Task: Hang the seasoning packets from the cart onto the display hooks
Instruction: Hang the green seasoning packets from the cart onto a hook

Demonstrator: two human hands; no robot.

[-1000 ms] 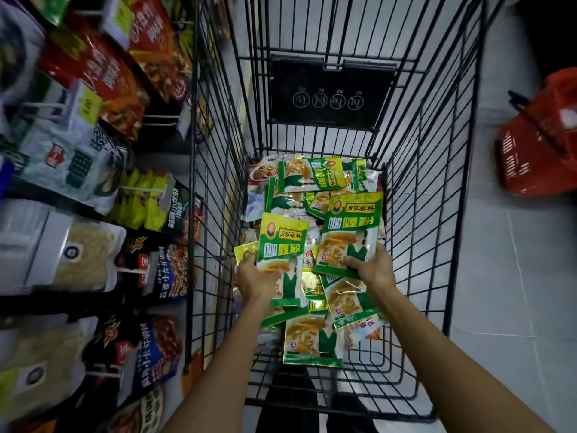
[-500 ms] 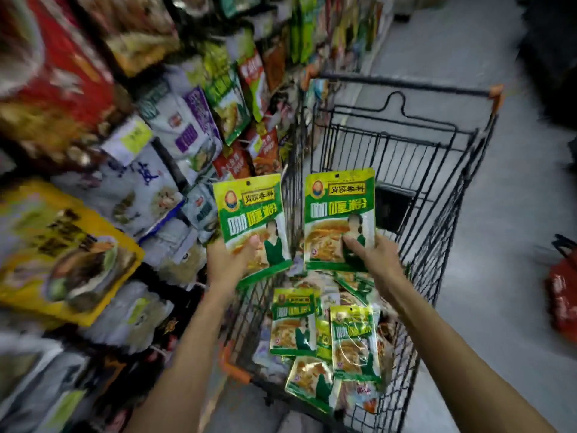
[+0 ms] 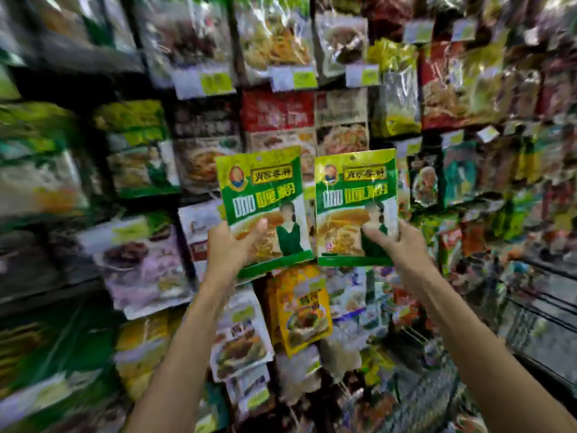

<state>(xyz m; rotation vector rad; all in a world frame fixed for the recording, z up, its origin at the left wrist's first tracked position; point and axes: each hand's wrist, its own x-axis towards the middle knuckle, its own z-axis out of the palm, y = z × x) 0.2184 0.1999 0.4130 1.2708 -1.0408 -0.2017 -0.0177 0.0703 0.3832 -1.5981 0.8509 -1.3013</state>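
We see the left hand [image 3: 231, 245] gripping the left packet [image 3: 262, 195] at its lower corner, thumb on the front. The right hand [image 3: 396, 242] grips the right packet [image 3: 356, 195] the same way. Both green packets are upright, side by side, before the display [image 3: 278, 110] of hanging goods. Surroundings are blurred.

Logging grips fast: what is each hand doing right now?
Left hand: grips the left green packet.
Right hand: grips the right green packet.

view: single, worn on the head | facing: aimed forward at the display wall [image 3: 281, 114], seen roughly straight on | range: close, frame filled with it | arms [image 3: 187, 339] seen entering from the bottom edge
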